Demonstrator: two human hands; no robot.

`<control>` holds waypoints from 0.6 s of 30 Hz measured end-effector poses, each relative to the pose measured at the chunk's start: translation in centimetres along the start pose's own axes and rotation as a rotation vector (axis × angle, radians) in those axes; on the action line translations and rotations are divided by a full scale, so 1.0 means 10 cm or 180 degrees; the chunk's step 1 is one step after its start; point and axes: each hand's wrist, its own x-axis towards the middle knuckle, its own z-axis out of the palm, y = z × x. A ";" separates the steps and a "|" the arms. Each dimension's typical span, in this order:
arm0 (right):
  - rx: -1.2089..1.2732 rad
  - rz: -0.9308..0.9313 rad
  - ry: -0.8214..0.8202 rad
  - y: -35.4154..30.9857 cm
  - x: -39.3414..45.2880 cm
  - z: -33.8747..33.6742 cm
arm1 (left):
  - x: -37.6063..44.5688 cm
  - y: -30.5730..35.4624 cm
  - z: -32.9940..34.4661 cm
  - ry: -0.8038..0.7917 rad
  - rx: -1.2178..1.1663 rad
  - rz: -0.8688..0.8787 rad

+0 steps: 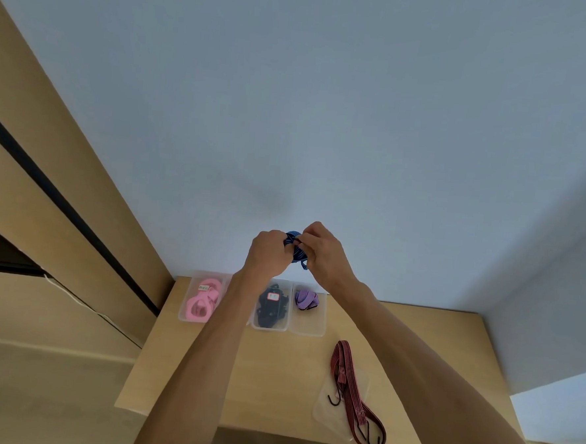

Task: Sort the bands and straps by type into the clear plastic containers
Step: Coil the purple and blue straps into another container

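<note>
Raised in mid-air at the centre of the frame, against a pale wall: left hand [269,251] and right hand [320,251], fingers of both curled tightly around a bundled blue strap [295,247], a short tail hanging below. Below the hands, along the back edge of a light wooden table [449,334], a row of clear plastic containers: one at left holding pink bands [201,302], a middle one holding black straps [269,309] with a red-edged label, and a right one [308,320] holding a rolled purple strap [305,298]. Partly hidden behind the left forearm, possibly another container; contents impossible to tell. Lower right of the table: a red striped bungee cord [353,393] with black hooks, stretched loose across a clear lid or tray [321,409]. By this showing, well along but unfinished, with the blue strap and red cord still unsorted. Open tabletop between the row and the front edge; red cord close to that edge; wall right behind the containers.
</note>
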 end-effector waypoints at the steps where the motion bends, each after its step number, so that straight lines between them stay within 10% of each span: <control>1: 0.0011 0.0091 0.0058 -0.01 0.00 0.00 | 0.00 0.00 0.00 0.0020 0.0038 0.0019; 18: 0.0430 0.0239 0.0351 -0.01 -0.02 0.06 | -0.04 0.00 0.09 -0.0052 -0.0087 -0.0268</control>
